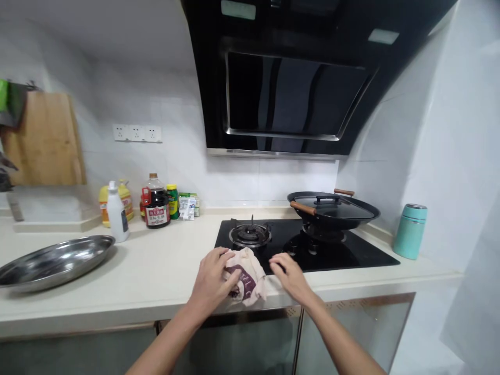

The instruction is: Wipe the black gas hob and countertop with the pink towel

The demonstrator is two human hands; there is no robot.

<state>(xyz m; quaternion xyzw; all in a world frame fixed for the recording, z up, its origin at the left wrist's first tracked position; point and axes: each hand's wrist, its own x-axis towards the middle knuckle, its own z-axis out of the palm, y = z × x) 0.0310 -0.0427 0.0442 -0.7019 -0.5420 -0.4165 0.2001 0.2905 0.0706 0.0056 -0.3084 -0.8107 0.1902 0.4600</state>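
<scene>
Lower centre of the frame: I have the left hand (211, 276) on a cloth (253, 265). Fingers bent in over its left side, thumb laid across the printed part; I read this as a grasp, with the cloth bunched between thumb and fingers. Some fingertips are hidden in the folds.

Right hand (291, 276), just right of centre: fingers loosely curled, thumb a little apart from them, nothing held. It sits over the front edge of the black hob (359, 252), near the control knobs (313, 248). I cannot tell whether the fingertips touch the glass.

Cloth: pale pinkish-cream, crumpled, a dark purple patch with light lettering I cannot make out. It lies at the front of the worktop (164, 271) and over the hob's near left corner, its lower edge at the worktop's front lip. Left burner (250, 235) just behind it, bare.

Right of centre: black wok (369, 216) with wooden handles on the other burner, glass lid (332, 207) on. Turquoise flask (410, 232) upright at the right. Left side: shallow steel dish (58, 260), white bottle (118, 216) upright just behind it.
</scene>
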